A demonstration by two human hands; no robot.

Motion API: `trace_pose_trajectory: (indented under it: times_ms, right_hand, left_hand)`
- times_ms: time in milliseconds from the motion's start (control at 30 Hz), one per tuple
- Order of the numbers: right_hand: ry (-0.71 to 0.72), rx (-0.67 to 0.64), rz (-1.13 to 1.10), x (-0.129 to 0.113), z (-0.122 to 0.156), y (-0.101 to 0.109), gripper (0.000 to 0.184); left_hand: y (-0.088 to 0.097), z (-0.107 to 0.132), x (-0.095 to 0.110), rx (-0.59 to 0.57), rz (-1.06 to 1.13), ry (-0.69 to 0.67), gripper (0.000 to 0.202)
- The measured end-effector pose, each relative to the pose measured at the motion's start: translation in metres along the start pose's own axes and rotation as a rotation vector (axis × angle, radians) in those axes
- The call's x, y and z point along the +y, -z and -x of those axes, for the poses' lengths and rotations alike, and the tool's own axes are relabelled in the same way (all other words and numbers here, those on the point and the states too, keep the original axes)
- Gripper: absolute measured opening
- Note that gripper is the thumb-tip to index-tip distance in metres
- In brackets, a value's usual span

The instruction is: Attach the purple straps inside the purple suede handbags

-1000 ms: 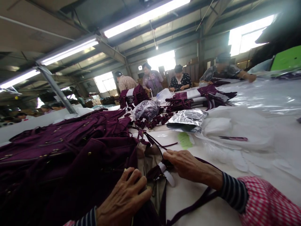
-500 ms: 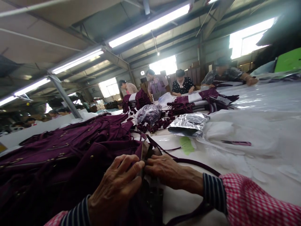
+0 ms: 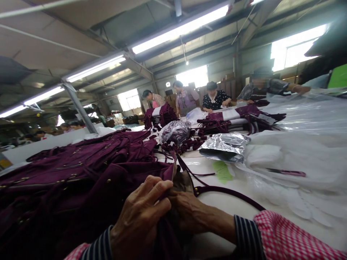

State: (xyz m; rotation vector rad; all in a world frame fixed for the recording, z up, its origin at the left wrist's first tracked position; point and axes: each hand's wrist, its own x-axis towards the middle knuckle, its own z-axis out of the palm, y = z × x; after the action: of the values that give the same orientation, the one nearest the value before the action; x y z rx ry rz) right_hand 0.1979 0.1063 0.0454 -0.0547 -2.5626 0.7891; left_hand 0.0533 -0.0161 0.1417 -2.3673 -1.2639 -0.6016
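A pile of dark purple bags (image 3: 81, 177) with small brass studs fills the left of the table. My left hand (image 3: 138, 216) is closed on the open edge of the nearest bag, thumb along its zip. My right hand (image 3: 192, 213) is pressed against the left one, its fingers tucked into the bag's beige-lined mouth (image 3: 184, 180), so what they hold is hidden. A purple strap (image 3: 230, 193) runs from the bag across the white table (image 3: 214, 231) to my right sleeve.
A crumpled silver foil bag (image 3: 225, 144), a green tag (image 3: 222, 171) and heaps of clear plastic wrap (image 3: 295, 159) lie to the right. A plastic bag of purple pieces (image 3: 175, 131) and stacked purple bags (image 3: 233, 117) sit farther back. Several people work at the far end.
My right hand has moved left from the strap and white tag to the bag's mouth, meeting my left hand. My left hand rose onto the bag's edge. The view tilted slightly.
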Motion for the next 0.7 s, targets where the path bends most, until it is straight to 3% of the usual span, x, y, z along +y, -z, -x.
trace_pose_trajectory:
  times_ms: [67,167,267,333,400,467,600,700]
  right_hand:
    - [-0.074,-0.019,-0.287,0.002,0.005,0.004,0.029]
    - [-0.27,0.084,-0.651,0.015,0.011,0.024,0.013]
    - [-0.567,0.341,-0.638,0.036,0.011,0.049,0.006]
    - [-0.673,0.496,-0.548,0.051,0.009,0.061,0.008]
    - [-0.701,0.557,-0.51,0.062,0.009,0.066,0.013]
    - [-0.715,0.559,-0.506,0.07,0.01,0.063,0.021]
    - [-0.682,0.552,-0.515,0.081,0.009,0.046,0.021]
    - [-0.629,0.595,-0.483,0.087,0.005,0.037,0.01]
  left_hand:
    - [-0.018,0.005,0.001,0.01,0.043,0.083,0.036]
    - [-0.047,0.018,-0.003,-0.048,0.067,0.186,0.06]
    - [-0.071,0.026,-0.011,-0.208,0.007,0.19,0.06]
    - [-0.079,0.023,-0.015,-0.35,0.009,0.189,0.05]
    - [-0.08,0.011,-0.019,-0.474,0.078,0.224,0.035]
    - [-0.075,-0.01,-0.027,-0.511,0.157,0.338,0.021]
    - [-0.073,-0.057,-0.06,-0.367,0.149,0.632,0.029]
    - [-0.095,-0.087,-0.092,-0.322,0.14,0.765,0.032]
